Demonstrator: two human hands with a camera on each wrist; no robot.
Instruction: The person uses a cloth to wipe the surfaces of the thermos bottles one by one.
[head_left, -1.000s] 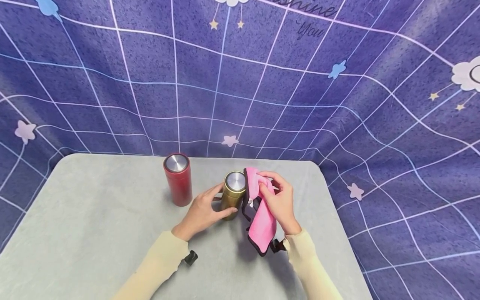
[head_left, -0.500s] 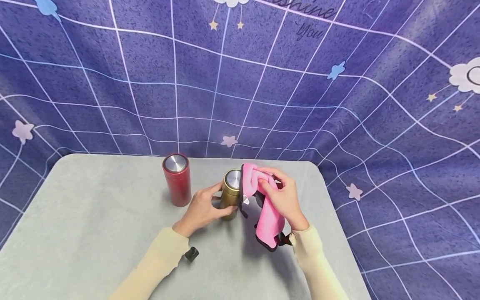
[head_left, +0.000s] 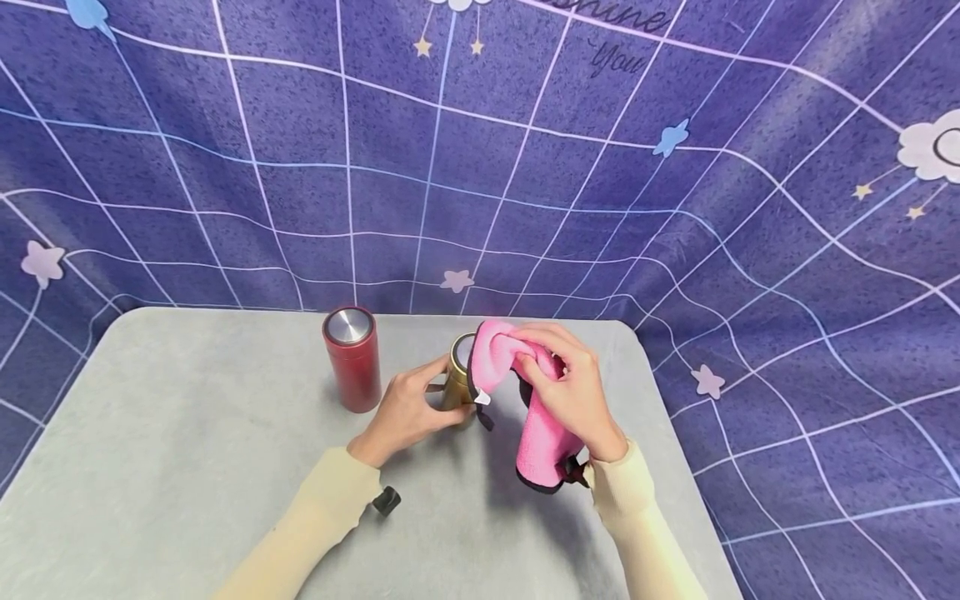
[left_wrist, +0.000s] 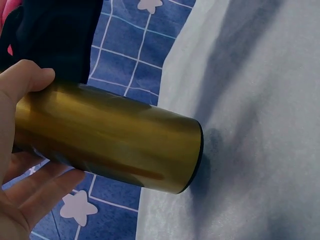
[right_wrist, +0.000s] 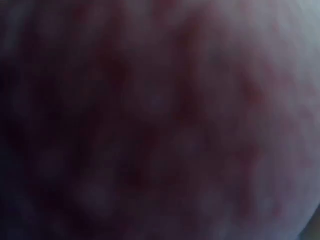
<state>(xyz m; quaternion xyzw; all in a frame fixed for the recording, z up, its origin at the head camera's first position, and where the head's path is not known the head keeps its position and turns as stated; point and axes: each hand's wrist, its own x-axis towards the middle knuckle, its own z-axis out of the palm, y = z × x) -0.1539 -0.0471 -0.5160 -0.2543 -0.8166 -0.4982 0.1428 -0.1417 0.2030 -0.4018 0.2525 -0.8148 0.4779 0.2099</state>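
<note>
My left hand (head_left: 407, 414) grips a gold thermos flask (head_left: 458, 388) that stands on the table, fingers on one side and thumb on the other. In the left wrist view the gold flask (left_wrist: 115, 135) shows its smooth body and dark base rim. My right hand (head_left: 573, 383) pinches a pink fleecy cloth piece (head_left: 546, 437) with black edging and a small white tag. Part of that piece covers the right side of the flask's steel lid; its lower end hangs under the hand. A blurred, dim pinkish surface (right_wrist: 160, 120) fills the right wrist view.
A red thermos flask (head_left: 352, 358) with a steel lid stands upright left of my left hand. The grey table (head_left: 187, 433) ends at a purple-blue curtain (head_left: 405, 192) with a grid and star print at the back and right.
My right hand has shifted slightly right, and the upper part of the pink cloth piece has moved left over the gold flask's lid. The left hand stays on the flask.
</note>
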